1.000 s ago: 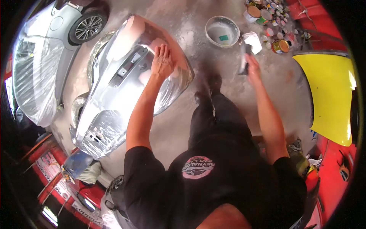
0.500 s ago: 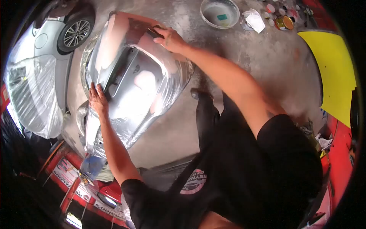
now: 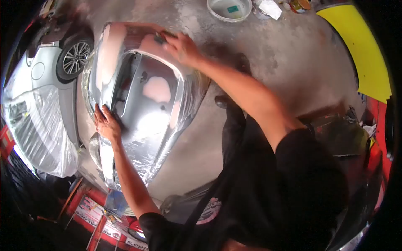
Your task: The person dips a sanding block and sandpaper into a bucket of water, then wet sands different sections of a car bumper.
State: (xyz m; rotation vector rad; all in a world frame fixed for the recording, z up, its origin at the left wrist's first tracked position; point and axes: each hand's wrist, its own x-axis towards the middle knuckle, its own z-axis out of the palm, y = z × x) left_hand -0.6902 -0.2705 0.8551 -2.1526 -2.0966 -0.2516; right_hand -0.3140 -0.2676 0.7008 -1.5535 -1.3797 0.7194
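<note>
A silver car body [image 3: 140,106] with pinkish filler or primer patches fills the view's centre left, partly wrapped in clear plastic film. My right hand [image 3: 182,49] grips a small dark sanding block [image 3: 160,38] and presses it on the pinkish area near the body's far edge; its underside is hidden. Lower left, my left hand [image 3: 107,123] lies on the silver panel's side edge, fingers stretched out, holding nothing. Between the hands are a dark recess and a smooth panel with a rounded pink patch [image 3: 156,89].
Close on the left stands another pale car [image 3: 46,67], its front covered with plastic film. A basin [image 3: 229,10] with a green piece in it sits on the concrete floor beside a white cloth [image 3: 270,9]. A yellow panel [image 3: 356,50] stands at right.
The camera view has shifted, so the basin and yellow panel sit higher. My right hand has slid the block slightly along the pinkish surface. My left hand stays on the side edge.
</note>
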